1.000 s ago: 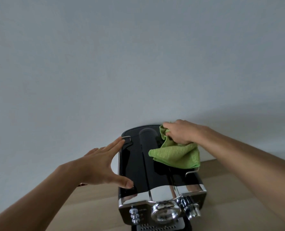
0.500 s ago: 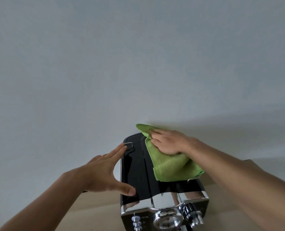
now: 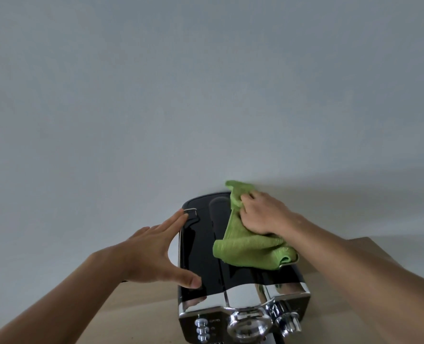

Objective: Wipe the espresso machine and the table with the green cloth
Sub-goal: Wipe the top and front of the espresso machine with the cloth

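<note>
The espresso machine stands low in the middle of the view, with a glossy black top and a chrome front carrying buttons and knobs. A green cloth lies bunched on the right half of its top, reaching to the back edge. My right hand presses down on the cloth and grips its upper folds. My left hand is spread flat against the machine's left side, fingers along the edge and thumb resting on the black top. The wooden table shows beneath and beside the machine.
A plain grey-white wall rises directly behind the machine and fills most of the view. Table surface shows to the left and right of the machine. The lower front of the machine is cut off by the frame.
My right hand has slid the cloth toward the back of the machine top and bunched it; the front fold now lies further left. My left hand stays braced on the left side.
</note>
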A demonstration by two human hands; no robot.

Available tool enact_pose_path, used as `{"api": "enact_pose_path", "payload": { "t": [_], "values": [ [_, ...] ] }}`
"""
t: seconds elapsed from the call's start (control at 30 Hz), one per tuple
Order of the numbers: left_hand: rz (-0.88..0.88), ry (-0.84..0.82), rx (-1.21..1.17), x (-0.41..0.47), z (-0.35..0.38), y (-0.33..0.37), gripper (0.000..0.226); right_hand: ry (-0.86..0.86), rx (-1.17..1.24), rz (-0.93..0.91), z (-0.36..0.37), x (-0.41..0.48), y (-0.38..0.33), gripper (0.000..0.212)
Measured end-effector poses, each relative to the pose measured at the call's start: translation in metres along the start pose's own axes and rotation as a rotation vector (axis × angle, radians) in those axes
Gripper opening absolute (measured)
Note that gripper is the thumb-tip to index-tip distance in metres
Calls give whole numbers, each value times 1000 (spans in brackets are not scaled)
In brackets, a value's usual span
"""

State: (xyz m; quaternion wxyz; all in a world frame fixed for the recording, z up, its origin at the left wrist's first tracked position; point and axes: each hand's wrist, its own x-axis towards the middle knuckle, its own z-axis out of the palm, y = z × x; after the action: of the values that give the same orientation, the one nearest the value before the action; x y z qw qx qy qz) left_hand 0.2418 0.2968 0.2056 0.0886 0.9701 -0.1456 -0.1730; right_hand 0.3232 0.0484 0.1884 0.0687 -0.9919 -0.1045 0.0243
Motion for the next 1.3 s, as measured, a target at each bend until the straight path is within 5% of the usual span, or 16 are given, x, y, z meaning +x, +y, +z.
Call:
{"api": "enact_pose_path", "payload": {
  "t": [0.1, 0.3, 0.57, 0.67, 0.83, 1.3],
  "values": [
    [1, 1, -6, -1, 0, 1, 133, -82, -17, -48, -3, 21, -15, 57],
    [5, 4, 4, -3, -3, 5, 130, -137, 9, -372, 6, 21, -32, 49],
    [15, 27, 10, -6, -3, 8, 128, -222, 90, -531, -4, 55, -73, 50],
    [9, 14, 20, -5, -4, 9, 128, -233, 165, -526, -5, 56, -60, 51],
    [10, -1, 23, -4, -4, 6, 129, -172, -46, -354, 4, 10, -39, 53],
    [29, 42, 9, -3, -1, 4, 135, -173, -243, -636, 1, -44, -68, 56]
  ]
}}
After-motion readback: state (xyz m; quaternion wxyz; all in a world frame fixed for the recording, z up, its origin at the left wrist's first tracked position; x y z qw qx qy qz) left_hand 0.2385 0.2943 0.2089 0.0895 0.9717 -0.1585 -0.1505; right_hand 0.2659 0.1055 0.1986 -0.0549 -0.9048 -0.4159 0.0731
